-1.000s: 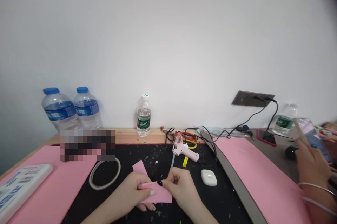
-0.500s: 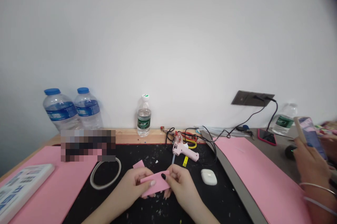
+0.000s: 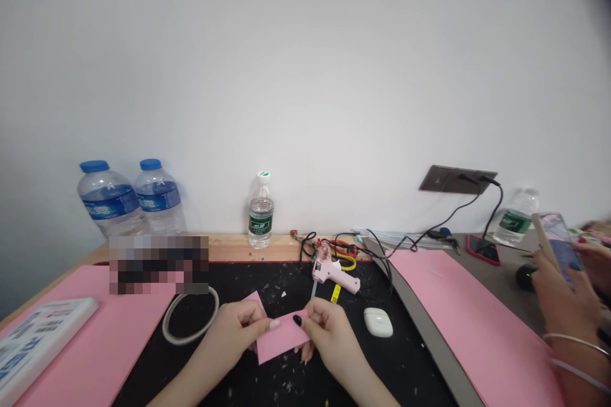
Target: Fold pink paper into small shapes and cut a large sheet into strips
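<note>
My left hand [image 3: 233,332] and my right hand [image 3: 328,334] pinch a small pink paper piece [image 3: 279,342] from both sides, just above the black cutting mat [image 3: 267,279]. Each thumb lies on the paper's top edge. A pink corner of the same or another scrap [image 3: 255,297] shows behind my left fingers. A pink glue gun [image 3: 333,272] lies on the mat beyond my right hand, and a white earbud case [image 3: 379,322] sits to its right.
A tape ring [image 3: 189,324] lies left of my hands. Large pink sheets [image 3: 95,343] [image 3: 472,324] flank the mat. Water bottles [image 3: 128,200] [image 3: 261,213] stand by the wall. Cables and scissors [image 3: 344,248] lie at the back. Another person's hand [image 3: 566,295] holds a phone [image 3: 556,244] at right.
The pink paper has tilted and dropped slightly between my fingers. The other person's phone has shifted a little.
</note>
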A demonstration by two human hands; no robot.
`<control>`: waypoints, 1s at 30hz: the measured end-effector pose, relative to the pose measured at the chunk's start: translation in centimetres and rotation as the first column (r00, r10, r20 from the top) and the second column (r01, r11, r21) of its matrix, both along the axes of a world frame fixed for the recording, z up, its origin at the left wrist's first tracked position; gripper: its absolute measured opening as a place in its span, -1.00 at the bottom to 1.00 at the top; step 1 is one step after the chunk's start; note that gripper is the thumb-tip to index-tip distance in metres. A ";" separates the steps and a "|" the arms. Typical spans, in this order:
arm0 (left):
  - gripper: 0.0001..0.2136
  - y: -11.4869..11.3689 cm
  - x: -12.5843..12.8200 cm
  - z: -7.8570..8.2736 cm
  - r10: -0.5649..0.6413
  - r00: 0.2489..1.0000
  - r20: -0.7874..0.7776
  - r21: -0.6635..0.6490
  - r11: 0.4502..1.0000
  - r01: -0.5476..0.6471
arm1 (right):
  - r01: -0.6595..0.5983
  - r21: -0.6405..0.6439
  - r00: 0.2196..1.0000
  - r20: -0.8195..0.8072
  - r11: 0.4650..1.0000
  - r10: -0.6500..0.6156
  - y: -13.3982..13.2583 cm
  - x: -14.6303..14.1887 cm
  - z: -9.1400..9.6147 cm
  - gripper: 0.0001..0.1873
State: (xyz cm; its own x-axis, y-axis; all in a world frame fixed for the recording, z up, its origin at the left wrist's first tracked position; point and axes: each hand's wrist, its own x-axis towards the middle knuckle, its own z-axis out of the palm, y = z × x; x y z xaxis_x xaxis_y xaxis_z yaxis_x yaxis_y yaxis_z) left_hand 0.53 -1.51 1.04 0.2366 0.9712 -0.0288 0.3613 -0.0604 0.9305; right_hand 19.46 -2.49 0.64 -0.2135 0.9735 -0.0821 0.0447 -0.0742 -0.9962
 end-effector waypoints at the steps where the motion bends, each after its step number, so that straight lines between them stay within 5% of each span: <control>1: -0.67 0.1 -0.2 0.0 0.027 0.999 0.025 -0.007 1.000 -0.027 | 0.032 0.002 0.999 -0.009 0.999 -0.032 0.1 0.2 0.1 -0.58; 5: -0.76 0.3 -1.0 0.2 0.171 0.985 0.020 0.128 0.977 -0.172 | 0.131 0.001 0.991 -0.029 0.991 -0.131 0.5 0.8 0.3 -0.62; 7: -0.84 -0.1 -0.9 0.4 0.120 0.992 -0.035 0.199 0.974 -0.110 | 0.110 -0.025 0.994 -0.011 0.994 -0.110 0.5 0.7 0.2 -0.66; 9: -0.56 -0.7 -0.5 0.6 -0.027 0.990 -0.140 0.242 0.968 0.061 | 0.075 -0.048 0.997 0.015 0.996 -0.074 0.3 0.3 0.1 -0.65; 12: -0.49 -1.7 0.1 0.9 -0.141 0.960 -0.244 0.198 0.961 0.191 | 0.040 -0.049 0.997 0.064 0.998 -0.036 0.1 -0.2 0.0 -0.67; 22: -0.47 -1.8 0.6 0.6 -0.187 0.951 -0.245 0.128 0.966 0.223 | 0.064 0.060 0.988 0.134 0.996 -0.072 -0.5 -0.3 0.6 -0.76; 27: -0.65 -1.9 1.3 2.1 -0.276 0.957 -0.093 0.058 0.958 0.282 | 0.055 0.062 0.997 0.044 0.997 -0.057 -0.4 -0.3 0.6 -0.61; 30: -0.76 -1.7 1.6 1.7 -0.248 0.968 0.046 -0.010 0.969 0.248 | 0.007 0.078 0.998 -0.065 0.997 -0.002 -0.3 -0.2 0.3 -0.39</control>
